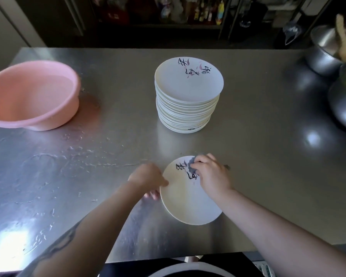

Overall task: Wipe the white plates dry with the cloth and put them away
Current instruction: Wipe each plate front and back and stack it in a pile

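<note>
A white plate [185, 202] with black brush writing is held just above the steel table near its front edge. My left hand [149, 179] grips its left rim, thumb on top and fingers underneath. My right hand [211, 173] holds a small grey cloth [192, 163] bunched under its fingers and presses it on the far part of the plate. Farther back, at the middle of the table, stands a tall stack of several matching white plates [188, 94].
A pink plastic basin [31, 94] sits at the left. Steel bowls [328, 50] and a dark pan stand at the right edge. Water streaks lie on the steel table [68, 156] left of the plate. Dark shelves with bottles run behind.
</note>
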Demonstrator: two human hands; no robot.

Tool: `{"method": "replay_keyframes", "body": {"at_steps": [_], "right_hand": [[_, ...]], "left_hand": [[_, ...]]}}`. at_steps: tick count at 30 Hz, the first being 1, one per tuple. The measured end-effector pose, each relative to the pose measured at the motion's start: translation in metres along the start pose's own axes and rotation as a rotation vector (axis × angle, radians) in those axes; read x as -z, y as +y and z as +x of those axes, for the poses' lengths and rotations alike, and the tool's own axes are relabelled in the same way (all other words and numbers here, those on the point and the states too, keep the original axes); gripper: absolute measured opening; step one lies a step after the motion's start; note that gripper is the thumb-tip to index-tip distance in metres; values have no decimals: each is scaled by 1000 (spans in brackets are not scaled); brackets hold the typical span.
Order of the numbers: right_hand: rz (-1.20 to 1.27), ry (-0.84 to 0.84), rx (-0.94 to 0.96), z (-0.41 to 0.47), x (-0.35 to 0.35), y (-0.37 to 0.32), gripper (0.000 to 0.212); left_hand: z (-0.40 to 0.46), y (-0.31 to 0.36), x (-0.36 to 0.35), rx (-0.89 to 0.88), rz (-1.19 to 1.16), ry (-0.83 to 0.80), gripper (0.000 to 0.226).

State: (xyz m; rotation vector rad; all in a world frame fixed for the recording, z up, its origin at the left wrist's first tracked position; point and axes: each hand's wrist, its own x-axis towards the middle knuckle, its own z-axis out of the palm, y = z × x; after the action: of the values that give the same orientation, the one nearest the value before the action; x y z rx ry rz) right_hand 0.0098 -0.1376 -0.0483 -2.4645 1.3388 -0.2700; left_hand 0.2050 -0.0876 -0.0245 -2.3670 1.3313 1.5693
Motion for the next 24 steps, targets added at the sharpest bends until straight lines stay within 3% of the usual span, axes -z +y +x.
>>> {"method": "replay_keyframes", "body": {"at_steps": [2,3,6,8,10,13,15,17,21,24], "right_hand": [[20,2,1,-4,1,2,24],[26,-7,1,-5,1,0,24],[28,-25,53,1,-1,-8,25],[36,-43,77,3,-2,-12,22],[40,-65,79,4,-1,-11,25],[18,-39,21,1,3,-5,24],[32,3,-39,-3,5,1,24],[62,20,-41,-8,5,2,23],[94,-23,23,-6,3,-6,23],[91,-49,48,-3,3,-13,23]], "left_hand": [[-6,-6,-6,24,36,-126,23],[-6,-6,-7,4,80,-73,26],[3,8,-5,-97,136,308,28],[7,20,-3,-139,117,399,22],[9,21,-4,-126,48,319,21],[2,8,-3,-39,-103,62,24],[-7,-2,-8,31,-94,-107,28],[-13,-5,-13,31,-41,-155,28],[-5,10,-6,-122,35,310,24],[3,25,-4,-156,27,363,24]]}}
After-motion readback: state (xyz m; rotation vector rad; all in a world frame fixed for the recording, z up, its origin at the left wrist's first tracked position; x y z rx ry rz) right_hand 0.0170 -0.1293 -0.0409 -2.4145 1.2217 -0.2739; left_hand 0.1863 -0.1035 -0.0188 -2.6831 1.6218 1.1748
